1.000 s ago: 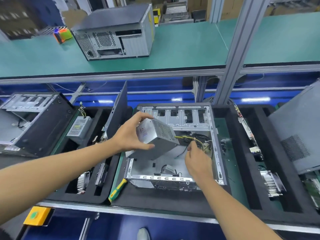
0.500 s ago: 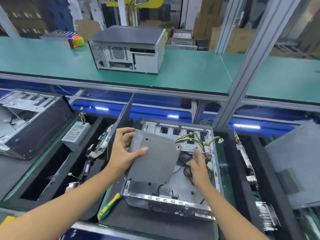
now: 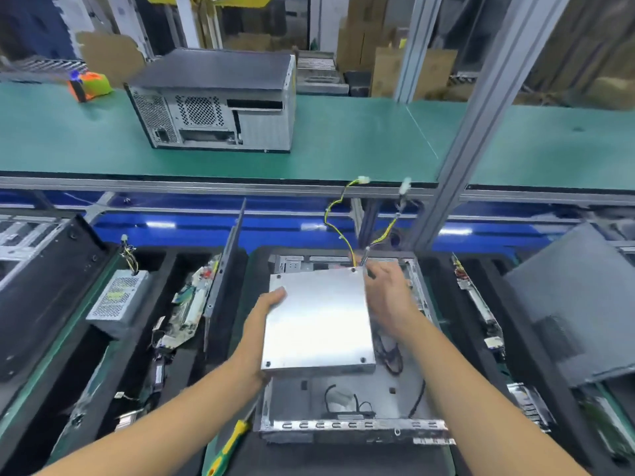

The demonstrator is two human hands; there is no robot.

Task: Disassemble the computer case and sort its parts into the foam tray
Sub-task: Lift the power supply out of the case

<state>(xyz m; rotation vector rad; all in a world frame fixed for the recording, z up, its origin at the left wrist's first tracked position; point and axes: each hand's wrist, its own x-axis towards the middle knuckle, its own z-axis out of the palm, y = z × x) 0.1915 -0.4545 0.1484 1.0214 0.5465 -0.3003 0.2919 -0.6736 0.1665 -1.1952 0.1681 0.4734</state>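
fingers (image 3: pixel 278 293) of the left hand (image 3: pixel 261 324) grip the power supply (image 3: pixel 318 321) at centre frame; right hand (image 3: pixel 390 297) pinches its cables (image 3: pixel 338 218) above the computer case (image 3: pixel 350 426).

The power supply (image 3: pixel 318 321) sits between the two hands, above the open case (image 3: pixel 347 407). The left hand (image 3: pixel 264 324) is at its left edge, the right hand (image 3: pixel 388 293) at its far right corner, where the cables (image 3: pixel 338 218) rise beyond the fingers. Left of the left hand stands an upright panel (image 3: pixel 225 269), then a second power supply (image 3: pixel 117 300) in the foam tray (image 3: pixel 165 266). A screwdriver (image 3: pixel 228 444) lies under the left forearm. Beyond both hands, on the shelf (image 3: pixel 360 149), sits a closed computer (image 3: pixel 216 101).
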